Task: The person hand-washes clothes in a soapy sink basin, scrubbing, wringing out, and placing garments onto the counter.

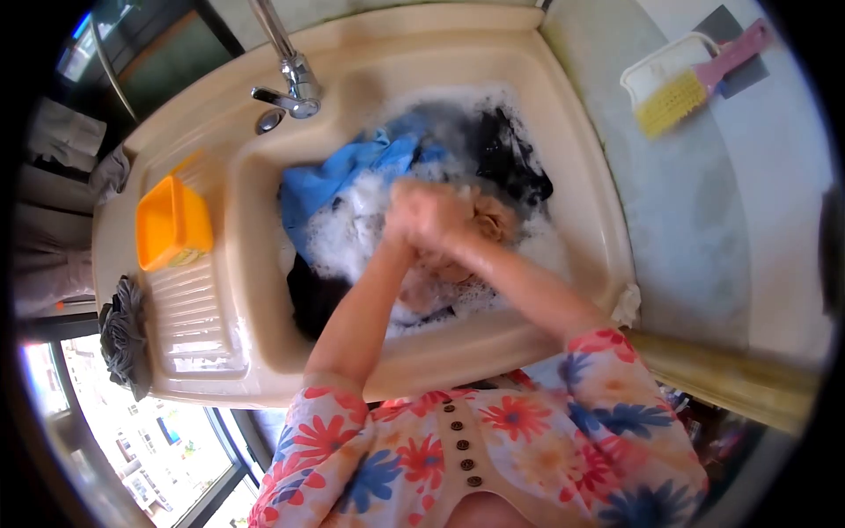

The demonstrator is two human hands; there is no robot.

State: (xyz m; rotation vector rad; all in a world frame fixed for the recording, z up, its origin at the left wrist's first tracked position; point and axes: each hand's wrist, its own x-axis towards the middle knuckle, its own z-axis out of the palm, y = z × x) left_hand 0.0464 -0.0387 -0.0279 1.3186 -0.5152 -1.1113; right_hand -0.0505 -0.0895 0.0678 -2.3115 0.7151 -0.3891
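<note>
My left hand [402, 213] and my right hand [443, 216] are pressed together above the soapy water, both closed and smeared by motion. A tan garment [493, 218] bunches out beside my right hand, and more of its wet cloth hangs beneath both hands. The part inside my fingers is hidden. Around it, white suds [352, 220] cover much of the basin. Blue cloth [330, 180] lies at the left, with black cloth [510, 158] at the back right. Another dark cloth [312, 299] is partly under water at the front left.
The beige sink [594, 220] has a chrome faucet [299, 88] at its back left. On the ribbed drainboard [189, 308] stands an orange container [174, 224]. A grey cloth [125, 339] hangs over the left edge. A yellow-bristled brush [682, 97] lies at the right.
</note>
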